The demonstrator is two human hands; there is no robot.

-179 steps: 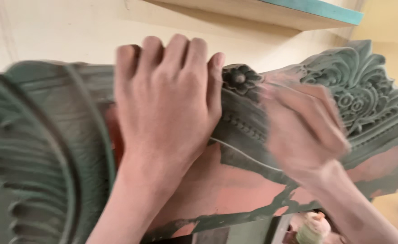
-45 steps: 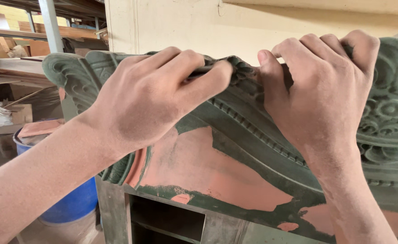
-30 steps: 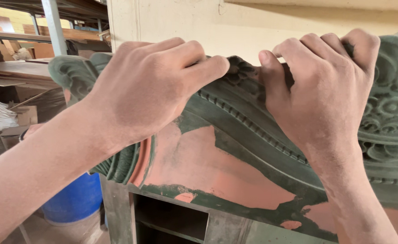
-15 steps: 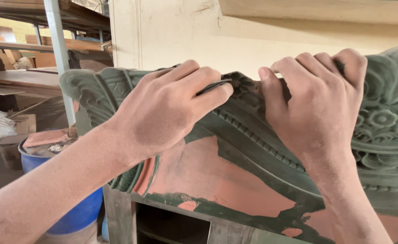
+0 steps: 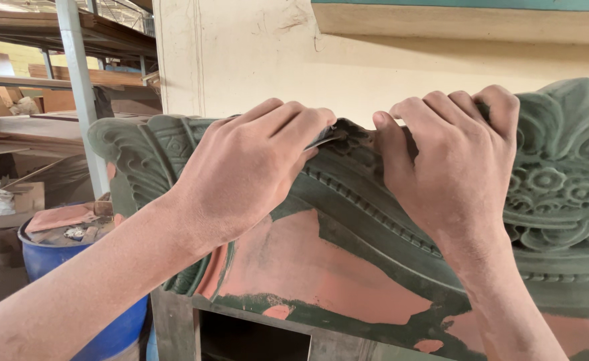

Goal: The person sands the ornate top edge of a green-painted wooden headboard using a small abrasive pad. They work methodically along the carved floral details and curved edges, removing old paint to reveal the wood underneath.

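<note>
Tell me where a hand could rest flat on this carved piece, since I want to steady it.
The smooth reddish panel below the beaded moulding is bare, between the left hand and the right hand. The top edge is crowded: both hands grip it, the left pinching a small dark sheet. The floral carving on the right is free but bumpy.

- Both hands, left (image 5: 241, 177) and right (image 5: 455, 167), sit on the crest of the carved green panel (image 5: 561, 194), a narrow gap between them.
- Cream wall (image 5: 254, 60) close behind, so little room past the top.
- Overhead ledge (image 5: 461, 20) caps the space above.
- Left side's more open, though a blue barrel (image 5: 37, 257) and steel post (image 5: 77, 80) crowd it.
</note>
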